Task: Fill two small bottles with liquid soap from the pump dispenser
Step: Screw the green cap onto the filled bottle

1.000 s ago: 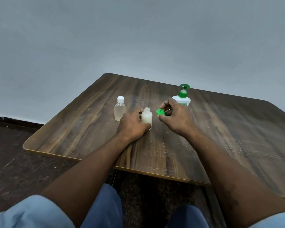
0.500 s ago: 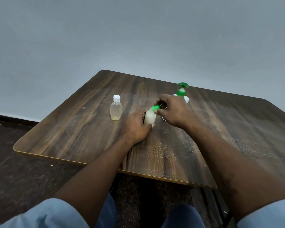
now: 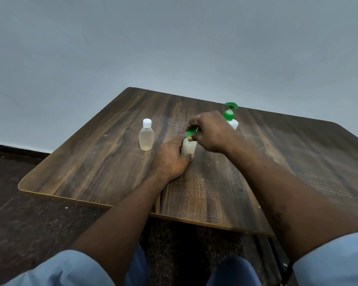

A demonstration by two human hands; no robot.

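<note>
Gripping the small bottle point(image 3: 188, 149) low on its body, the left hand point(image 3: 170, 161) has its fingers point(image 3: 177, 142) curled round the far side and its thumb laid across the near side by the base. The bottle stands upright on the bench point(image 3: 91, 162), roughly mid-way across it. The right hand point(image 3: 212, 133) sits just above, its fingers point(image 3: 194, 120) bent close together and pinching a green cap point(image 3: 192, 132) against the thumb. The cap is at the bottle's neck and looks tilted; whether it has seated on the thread cannot be told, since the fingers hide the join.

The held bottle is short and round-shouldered, and its body shows milky white up to the shoulder.

A second bottle point(image 3: 146, 138) stands upright to the left, near the left hand but apart from it. It is translucent, with a pale yellowish tint toward the bottom, and a white cap point(image 3: 147, 123) is on it.

The pump dispenser point(image 3: 230, 115) stands behind the right hand, toward the far edge of the bench. It has a green pump head and a white body, the lower part hidden by the hand.

Light blue sleeves point(image 3: 331, 263) cover both upper arms, and a dark floor point(image 3: 19, 223) lies below the bench.
</note>
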